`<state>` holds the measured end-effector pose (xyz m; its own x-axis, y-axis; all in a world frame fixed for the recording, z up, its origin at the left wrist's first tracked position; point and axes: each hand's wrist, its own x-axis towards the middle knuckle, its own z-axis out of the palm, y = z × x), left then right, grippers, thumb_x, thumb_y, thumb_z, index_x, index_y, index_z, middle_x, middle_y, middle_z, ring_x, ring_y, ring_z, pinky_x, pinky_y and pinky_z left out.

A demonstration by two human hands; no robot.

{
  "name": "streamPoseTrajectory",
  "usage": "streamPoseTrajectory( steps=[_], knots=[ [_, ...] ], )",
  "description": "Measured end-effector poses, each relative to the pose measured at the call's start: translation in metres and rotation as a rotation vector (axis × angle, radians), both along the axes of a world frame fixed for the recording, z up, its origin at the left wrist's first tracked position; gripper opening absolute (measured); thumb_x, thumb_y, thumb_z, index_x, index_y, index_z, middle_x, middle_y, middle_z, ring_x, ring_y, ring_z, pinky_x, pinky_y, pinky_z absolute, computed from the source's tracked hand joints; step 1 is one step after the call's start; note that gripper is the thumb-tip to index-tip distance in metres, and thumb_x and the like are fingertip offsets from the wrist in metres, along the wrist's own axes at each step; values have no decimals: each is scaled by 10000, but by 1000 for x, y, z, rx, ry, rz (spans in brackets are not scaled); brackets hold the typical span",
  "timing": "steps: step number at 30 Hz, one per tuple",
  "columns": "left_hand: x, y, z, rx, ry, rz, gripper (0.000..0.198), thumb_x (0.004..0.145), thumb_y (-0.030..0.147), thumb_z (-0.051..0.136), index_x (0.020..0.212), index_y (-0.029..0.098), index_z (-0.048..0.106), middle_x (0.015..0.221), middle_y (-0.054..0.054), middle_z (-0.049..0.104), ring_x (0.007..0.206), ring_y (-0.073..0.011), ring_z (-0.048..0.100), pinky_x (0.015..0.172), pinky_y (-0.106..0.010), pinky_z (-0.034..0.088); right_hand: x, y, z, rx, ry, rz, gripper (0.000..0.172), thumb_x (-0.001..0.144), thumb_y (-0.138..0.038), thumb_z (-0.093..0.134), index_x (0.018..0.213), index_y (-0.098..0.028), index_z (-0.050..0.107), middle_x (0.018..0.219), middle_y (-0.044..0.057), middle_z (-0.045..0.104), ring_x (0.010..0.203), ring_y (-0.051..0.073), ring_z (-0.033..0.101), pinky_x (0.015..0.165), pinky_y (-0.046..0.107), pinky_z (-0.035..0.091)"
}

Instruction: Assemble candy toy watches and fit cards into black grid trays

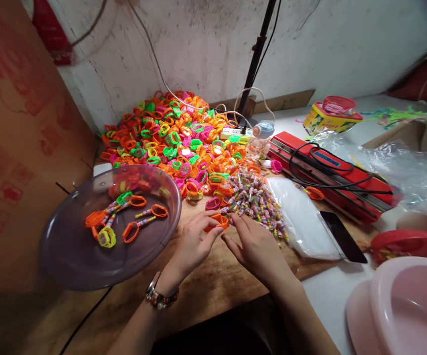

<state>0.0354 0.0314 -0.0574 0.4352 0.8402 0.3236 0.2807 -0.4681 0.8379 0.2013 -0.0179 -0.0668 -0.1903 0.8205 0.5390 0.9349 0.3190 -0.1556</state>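
Over the wooden table my left hand (195, 239) is closed on an orange plastic toy watch (219, 222), thumb and fingers at its near side. My right hand (254, 241) is at the watch's right end, fingertips bent together at the edge of a heap of wrapped candy rolls (258, 199); what they pinch is hidden. Behind both hands lies a big pile of toy watches (169, 133) in orange, green, pink and yellow. To the left, a translucent purple basin (69, 261) holds several toy watches with candy rolls attached.
White plastic bags (298, 222) and a black phone (341, 236) lie right of the candy. Beyond them sits a red bag sealer (328, 167) with a looped black cable. A pink basin (379, 296) stands at front right, a cardboard box (21, 148) at left.
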Motion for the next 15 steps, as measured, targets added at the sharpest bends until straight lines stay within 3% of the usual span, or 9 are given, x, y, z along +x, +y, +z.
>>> streamPoseTrajectory(
  steps=[4, 7, 9, 11, 12, 14, 15],
  knots=[
    [-7, -9, 0, -149, -43, 16, 128, 846, 247, 583, 763, 188, 660, 1078, -102, 713, 1029, -229, 654, 897, -372, 524, -9, -3, 2, 65, -194, 15, 311, 981, -301, 411, 748, -175, 574, 594, 27, 560, 510, 153, 511, 510, 283, 303],
    [-19, -19, 4, -144, 5, 78, 139, 851, 237, 563, 762, 192, 659, 1006, -81, 717, 973, -210, 663, 870, -342, 524, -24, -6, 1, 111, -137, 124, 320, 969, -266, 445, 672, -195, 541, 555, 2, 541, 493, 134, 483, 513, 290, 274],
    [-31, -23, 9, -15, 100, 151, 129, 854, 242, 568, 774, 204, 662, 986, -65, 700, 945, -196, 654, 855, -327, 517, -32, -5, -3, 73, -60, 173, 259, 950, -260, 479, 721, -189, 577, 603, 7, 567, 555, 142, 513, 544, 283, 307],
    [-46, -25, 16, 200, 214, 352, 132, 862, 253, 572, 776, 200, 658, 968, -74, 680, 947, -213, 633, 878, -363, 497, -35, 1, -11, -25, -12, 159, 181, 924, -312, 531, 943, -164, 634, 762, 47, 627, 709, 181, 565, 626, 284, 371],
    [-52, -24, 19, 312, 282, 499, 131, 869, 258, 568, 809, 187, 660, 988, -97, 670, 980, -239, 616, 911, -405, 477, -32, 6, -17, -82, -11, 109, 254, 911, -324, 552, 1085, -152, 619, 851, 72, 638, 781, 203, 571, 672, 296, 393],
    [-59, -20, 21, 481, 427, 785, 190, 876, 275, 568, 973, 135, 653, 1133, -180, 625, 1137, -328, 535, 1000, -519, 396, -22, 19, -34, -187, -49, -68, 366, 899, -251, 552, 1249, -146, 560, 953, 109, 624, 842, 222, 560, 720, 315, 409],
    [-58, -18, 20, 523, 494, 862, 271, 874, 281, 574, 1077, 109, 627, 1234, -217, 575, 1234, -375, 455, 1040, -573, 335, -14, 27, -43, -227, -71, -154, 363, 893, -176, 523, 1253, -150, 565, 951, 111, 615, 832, 216, 552, 723, 313, 409]
  ],
)
